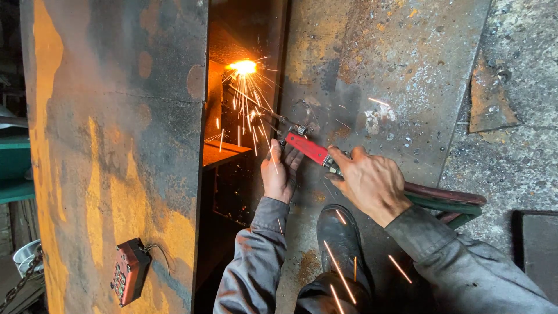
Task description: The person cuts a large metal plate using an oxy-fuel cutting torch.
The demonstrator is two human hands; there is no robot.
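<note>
A cutting torch with a red handle (307,149) reaches from the middle of the view up and left into a dark opening, where its tip burns bright (244,67) and throws sparks downward. My left hand (280,172) grips the torch just ahead of the red handle. My right hand (368,181) holds the rear of the handle, where red and green hoses (447,199) lead off to the right. Both arms wear grey sleeves.
A tall rusty steel plate (116,145) stands at the left, with a red push-button pendant (129,271) lying on it. A rusty plate floor (395,70) lies at the right. My black boot (340,241) rests below the hands. A green frame (14,168) shows at far left.
</note>
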